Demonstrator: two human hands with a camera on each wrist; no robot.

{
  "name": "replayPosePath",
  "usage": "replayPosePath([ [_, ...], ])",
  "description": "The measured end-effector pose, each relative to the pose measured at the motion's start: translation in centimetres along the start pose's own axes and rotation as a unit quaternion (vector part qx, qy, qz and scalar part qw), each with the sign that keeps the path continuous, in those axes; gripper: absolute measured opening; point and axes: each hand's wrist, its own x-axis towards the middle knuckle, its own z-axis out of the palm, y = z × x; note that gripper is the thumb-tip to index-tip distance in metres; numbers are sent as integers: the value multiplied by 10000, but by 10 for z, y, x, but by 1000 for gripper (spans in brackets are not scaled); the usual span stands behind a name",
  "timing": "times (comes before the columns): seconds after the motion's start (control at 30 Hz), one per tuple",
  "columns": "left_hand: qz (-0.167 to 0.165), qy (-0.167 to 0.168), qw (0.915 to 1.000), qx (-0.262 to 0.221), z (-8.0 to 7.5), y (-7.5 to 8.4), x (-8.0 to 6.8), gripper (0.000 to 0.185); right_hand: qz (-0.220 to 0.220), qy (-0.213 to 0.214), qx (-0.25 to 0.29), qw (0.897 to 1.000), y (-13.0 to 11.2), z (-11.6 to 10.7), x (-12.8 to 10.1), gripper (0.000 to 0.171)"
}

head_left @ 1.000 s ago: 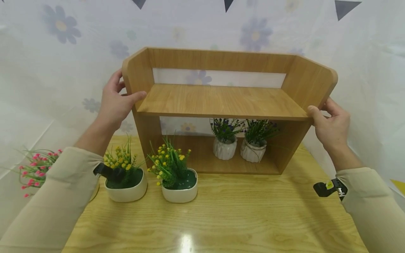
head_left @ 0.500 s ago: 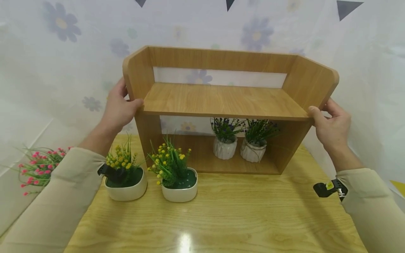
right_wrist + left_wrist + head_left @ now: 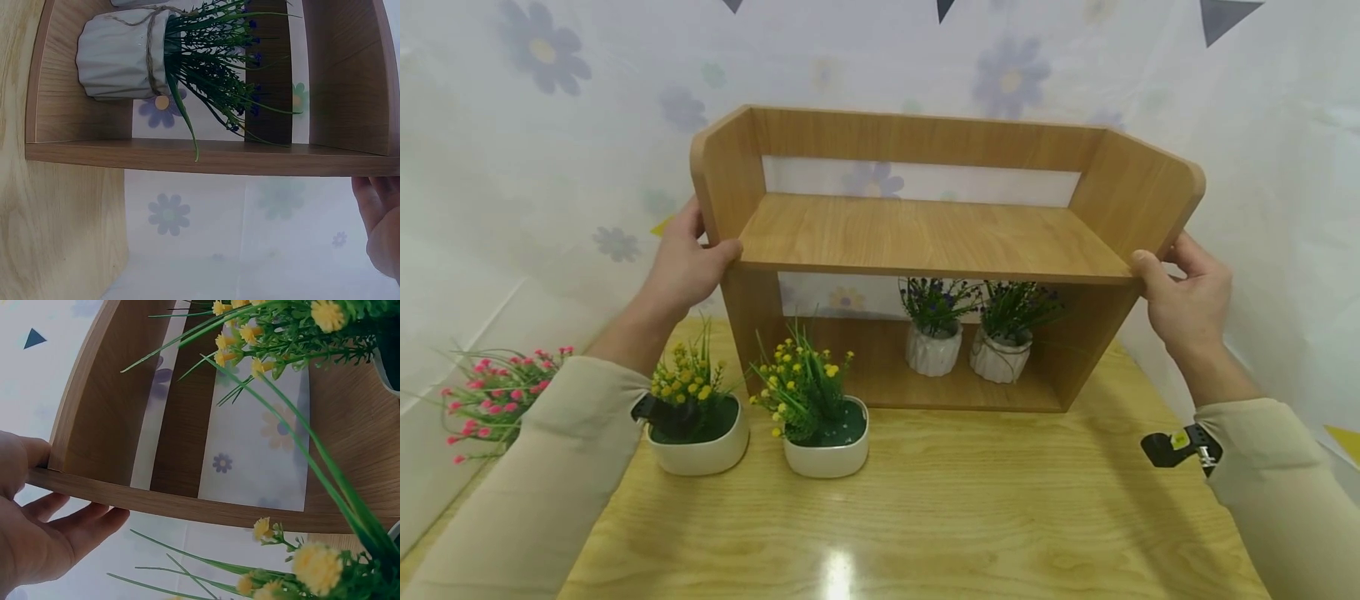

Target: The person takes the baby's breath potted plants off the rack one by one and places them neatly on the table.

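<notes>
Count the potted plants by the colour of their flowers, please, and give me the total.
Yellow flowers: 2
Purple flowers: 2
Pink flowers: 1
Total: 5

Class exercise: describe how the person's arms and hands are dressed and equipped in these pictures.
Both arms wear long beige sleeves that end at the wrists. The left hand and right hand are bare, with no gloves. A small black device with a yellow tag sits at the right cuff, and another black device at the left cuff.
</notes>
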Motion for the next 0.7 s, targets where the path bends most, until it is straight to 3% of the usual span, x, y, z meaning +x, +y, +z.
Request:
replayPosePath([
  [0.27,-100,-28,9999,-25,2,1,0,67,12,91,-7,10000,1,0,-2,32],
  [0.43,-79,-48,9999,-72,2,2,-1,66,-78,91,-346,9993,2,0,-3,31],
  [0.7,27,-108,9999,-77,2,1,-3,63,100,-433,-704,9965,-5,-6,-2,37],
])
